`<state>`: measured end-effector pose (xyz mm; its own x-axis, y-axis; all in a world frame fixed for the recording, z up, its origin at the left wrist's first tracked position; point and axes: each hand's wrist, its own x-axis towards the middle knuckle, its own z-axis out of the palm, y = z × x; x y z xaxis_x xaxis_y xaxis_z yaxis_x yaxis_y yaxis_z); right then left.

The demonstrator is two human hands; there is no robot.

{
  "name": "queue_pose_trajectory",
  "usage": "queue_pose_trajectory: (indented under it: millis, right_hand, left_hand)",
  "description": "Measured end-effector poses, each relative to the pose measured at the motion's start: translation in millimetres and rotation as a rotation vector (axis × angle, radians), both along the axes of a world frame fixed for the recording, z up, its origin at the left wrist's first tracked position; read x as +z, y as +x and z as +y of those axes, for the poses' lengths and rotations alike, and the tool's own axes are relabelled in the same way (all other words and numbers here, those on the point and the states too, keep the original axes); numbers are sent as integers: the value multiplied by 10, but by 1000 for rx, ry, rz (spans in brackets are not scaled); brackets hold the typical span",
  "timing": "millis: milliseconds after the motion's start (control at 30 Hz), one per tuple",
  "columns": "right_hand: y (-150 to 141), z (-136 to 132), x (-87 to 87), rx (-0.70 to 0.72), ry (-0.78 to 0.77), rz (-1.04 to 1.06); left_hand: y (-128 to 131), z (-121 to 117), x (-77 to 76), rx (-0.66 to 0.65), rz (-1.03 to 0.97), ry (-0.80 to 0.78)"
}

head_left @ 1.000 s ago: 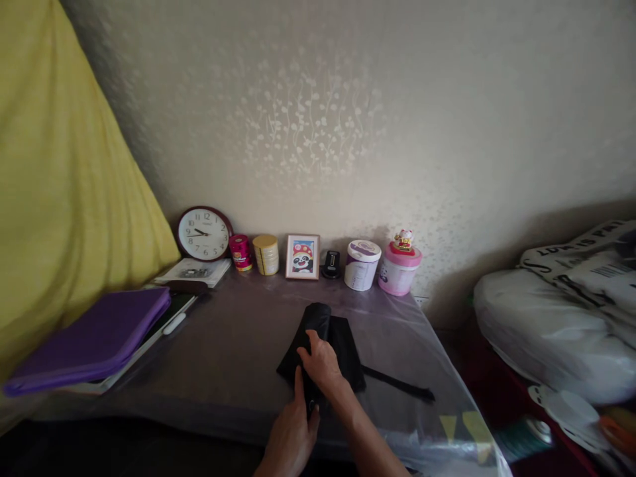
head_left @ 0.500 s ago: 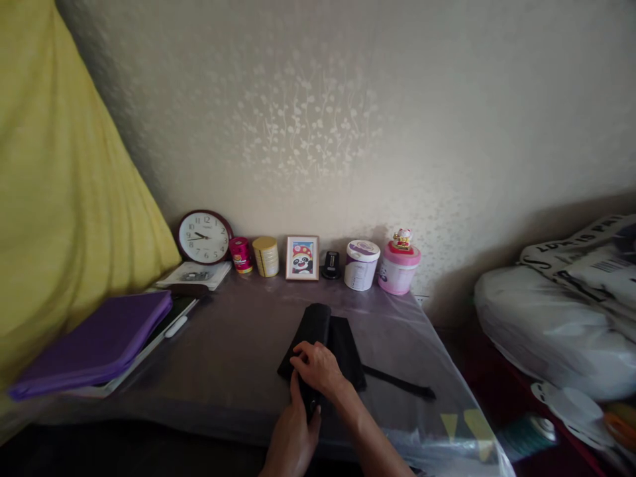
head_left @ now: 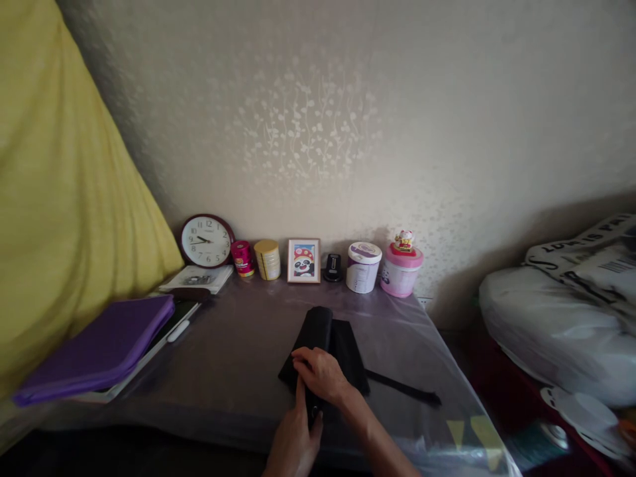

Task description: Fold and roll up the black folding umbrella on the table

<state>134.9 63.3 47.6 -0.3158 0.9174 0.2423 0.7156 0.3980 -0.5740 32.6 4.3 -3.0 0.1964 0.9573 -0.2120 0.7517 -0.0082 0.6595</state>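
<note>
A black folding umbrella [head_left: 318, 326] lies collapsed on the table, its loose fabric folded flat and its dark handle end toward me. From its right side a thin black strap [head_left: 405, 387] stretches out across the tabletop. My left hand [head_left: 295, 434] holds the handle end, index finger pointing up along it and thumb on the right side. Just above, my right hand [head_left: 322, 374] lies over the rolled fabric with fingers curled, touching the left index fingertip. Both palms hide part of the umbrella.
Along the wall stand a clock [head_left: 207, 241], a pink can [head_left: 242, 258], a yellow-lidded jar [head_left: 267, 260], a panda picture frame [head_left: 303, 261], a small black device [head_left: 332, 267], and two tubs [head_left: 363, 268]. A purple folder [head_left: 97, 344] lies left. White bags [head_left: 551, 324] sit right, beyond the table edge.
My right hand has slid down the fabric toward the handle, its fingers curling in from a more outstretched pose. My left hand stays at the handle end. The view has shifted slightly.
</note>
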Motion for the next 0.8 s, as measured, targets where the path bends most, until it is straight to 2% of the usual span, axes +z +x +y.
queue_pose_trajectory:
  millis: [133,267,400,600,800]
  right_hand:
    - [158,-46,-24,14,108,139]
    - [265,22,-145,9,192,93]
    - [242,283,-246,9,189,-19]
    - [246,750,-272,-50,177,-103]
    - [282,995,-285,-156,165,-159]
  left_hand:
    - [-4,4,-27,-5,-5,2]
    - [0,12,6,-17,-23,-8]
    - [6,15,73,-16,12,-51]
    - [8,6,115,-2,-10,-98]
    - [-4,1,114,-6,-41,-86]
